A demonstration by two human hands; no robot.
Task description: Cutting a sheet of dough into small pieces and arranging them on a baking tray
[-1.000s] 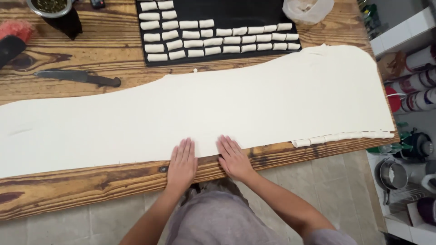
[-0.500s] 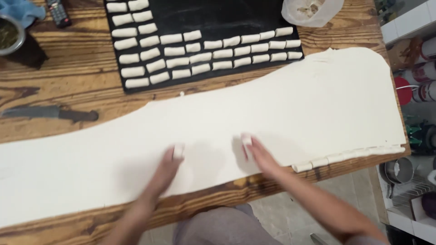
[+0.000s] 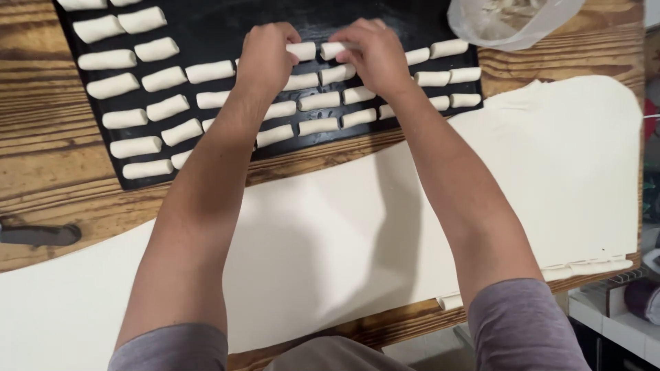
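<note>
Head view: clear crumpled plastic bag (image 3: 512, 20) at top right of the wooden plank tabletop (image 3: 41, 130), pale contents, no label readable. Black flat baking tray (image 3: 206, 31) fills the top centre, carrying rows of short white dough rolls (image 3: 161, 79); most lie with long axes roughly left-right, tilted slightly up to the right. Left hand (image 3: 265, 58) is curled, fingers pinching one dough roll (image 3: 302, 50) at the tray's upper middle. Right hand (image 3: 375, 55) is curled, pinching the neighbouring dough roll (image 3: 333, 49); the two pieces sit nearly end to end. Both forearms cross over a wide thin sheet of white rolled dough (image 3: 536, 185), which covers the near tabletop between body and tray. Dark knife handle (image 3: 38, 235) at far left edge, well apart from the hands. Grey sleeves at bottom.
</note>
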